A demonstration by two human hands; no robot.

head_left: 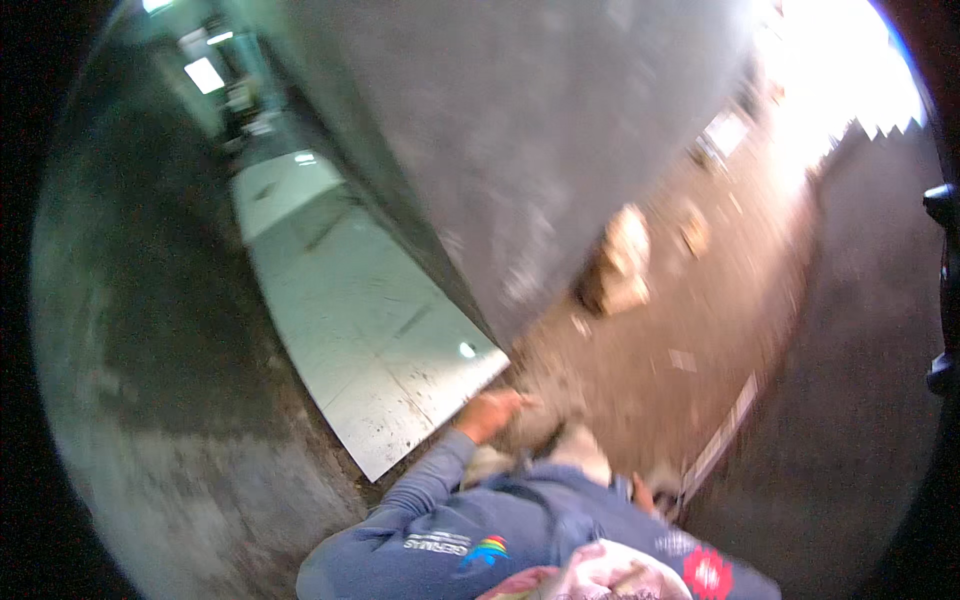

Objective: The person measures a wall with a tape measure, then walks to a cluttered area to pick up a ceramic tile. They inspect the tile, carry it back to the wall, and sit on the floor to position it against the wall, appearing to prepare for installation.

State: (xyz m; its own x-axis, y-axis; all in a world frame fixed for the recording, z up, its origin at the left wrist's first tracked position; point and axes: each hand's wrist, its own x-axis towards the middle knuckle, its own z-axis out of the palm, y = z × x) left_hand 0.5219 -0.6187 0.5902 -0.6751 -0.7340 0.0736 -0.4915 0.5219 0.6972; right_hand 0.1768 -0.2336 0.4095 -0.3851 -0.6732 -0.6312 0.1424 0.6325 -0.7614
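My left hand [492, 414] is held out in front of my body, beside the near corner of a pale, glossy sheet [375, 320]. Its fingers point to the right and look stretched out, though motion blurs them, and I see nothing in them. Low at my right side hangs my right hand [643, 494], small and blurred. Part of it is hidden by my dark blue shirt, so its fingers cannot be made out.
A grey wall corner [500, 230] juts toward me between two passages. On the brown floor to the right lie pale lumps [622, 265] and scattered debris. A long thin strip [725, 425] lies along the right wall [850, 350]. Another dark wall [150, 350] borders the left.
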